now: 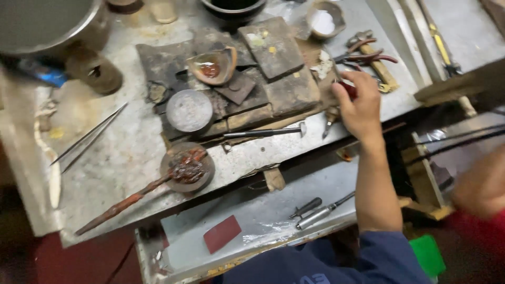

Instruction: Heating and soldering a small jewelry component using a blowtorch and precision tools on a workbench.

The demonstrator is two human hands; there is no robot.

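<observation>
Head view: near the bottom, an open drawer (pixel 252 221) holds a red sandpaper piece (pixel 222 233). Beyond it, over the bench edge, one hand (pixel 359 105), side unclear, has fingers curled shut around red-handled pliers (pixel 336 113); their long axis runs near-vertical, tip pointing toward the viewer.

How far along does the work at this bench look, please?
Early. Nothing shows finished: the round metal disc lies bare on the dark blocks, and the small hammer and tweezers lie untouched. In hand: one hand grips a red-handled tool near the pliers. The other hand is blurred.
</observation>
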